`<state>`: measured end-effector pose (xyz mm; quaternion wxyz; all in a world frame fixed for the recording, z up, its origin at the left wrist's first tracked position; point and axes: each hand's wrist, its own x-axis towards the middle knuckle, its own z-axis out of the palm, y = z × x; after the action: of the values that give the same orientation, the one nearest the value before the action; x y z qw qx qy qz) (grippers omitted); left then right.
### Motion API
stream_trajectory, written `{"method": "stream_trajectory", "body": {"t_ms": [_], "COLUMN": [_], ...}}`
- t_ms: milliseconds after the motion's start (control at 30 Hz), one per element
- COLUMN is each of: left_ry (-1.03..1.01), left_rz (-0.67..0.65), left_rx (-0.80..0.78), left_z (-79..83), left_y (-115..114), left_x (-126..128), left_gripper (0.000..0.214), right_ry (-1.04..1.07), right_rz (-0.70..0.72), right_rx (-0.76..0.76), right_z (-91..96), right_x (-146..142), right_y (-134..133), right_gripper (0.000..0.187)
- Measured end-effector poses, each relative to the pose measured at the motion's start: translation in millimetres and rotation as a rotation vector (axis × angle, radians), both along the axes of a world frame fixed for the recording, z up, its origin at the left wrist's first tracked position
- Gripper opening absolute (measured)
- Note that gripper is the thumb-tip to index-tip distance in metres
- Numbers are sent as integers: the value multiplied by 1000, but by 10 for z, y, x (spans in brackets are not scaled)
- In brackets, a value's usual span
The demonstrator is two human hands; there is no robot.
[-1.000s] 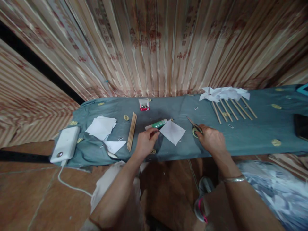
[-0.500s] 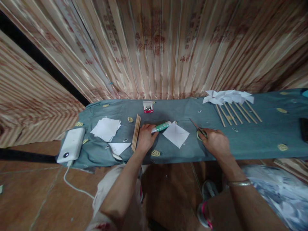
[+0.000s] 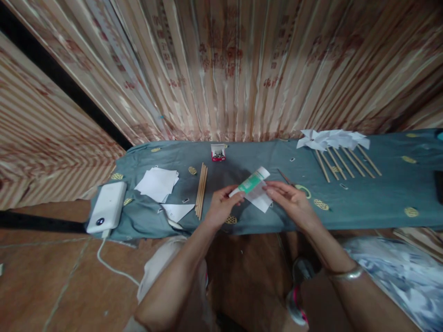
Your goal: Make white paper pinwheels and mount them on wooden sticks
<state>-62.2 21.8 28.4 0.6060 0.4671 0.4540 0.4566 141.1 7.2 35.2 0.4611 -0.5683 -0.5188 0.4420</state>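
One bare left hand [image 3: 222, 205], just inside the front edge of the table [image 3: 367, 198], pinches the near end of a green-and-white tube [image 3: 252, 182]; the right hand [image 3: 294, 200] curls beside its far end, contact unclear. Above paper [image 3: 260, 201], the tube looks light, squeezable, best held mid-body.

Tube [image 3: 252, 182] white-and-green; paper [image 3: 262, 201] white; cloth [image 3: 377, 203] grey-green, yellow-patched.

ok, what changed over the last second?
Left hand took the tube and lifted it over the paper square. Right hand let go of the scissors, now lying on the cloth, and moved left toward the tube. Sticks, pinwheels, box and paper stack stayed put.
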Motion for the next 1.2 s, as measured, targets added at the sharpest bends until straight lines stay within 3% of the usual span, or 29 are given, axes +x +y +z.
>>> {"method": "stream_trajectory", "body": {"t_ms": [100,200,433,633,800,967,1100,1200], "left_ry": [-106,-140,-323,-298,-288,-52,399,718], "left_rz": [-91,-125,-41,-62,-73,-40,41,28], "left_rx": [-99,-149,-265,-284,-310,-125,193,386], "left_z": [35,29,-81,-112,-80,-122,-106,-55], "left_y": [-120,-164,-135,-113,-67,23,106,170], "left_x": [132,185,188,155,113,-24,-195,-285], "left_gripper": [40,41,49,49,52,41,24,28], "right_ry": [420,590,653,646,735,824,812,831], "right_rz": [97,124,81,99,-14,-103,-74,-98], "right_rx": [-199,-315,-309,-338,-347,-315,-322,-321], "right_z": [56,79,15,-16,-37,-30,-53,-66], "right_x": [-232,-326,-327,-303,-235,-134,-93,-63], "right_y": [-70,-93,-60,-83,-40,10,8,22], "right_gripper": [43,41,30,33,26,26,25,25]}}
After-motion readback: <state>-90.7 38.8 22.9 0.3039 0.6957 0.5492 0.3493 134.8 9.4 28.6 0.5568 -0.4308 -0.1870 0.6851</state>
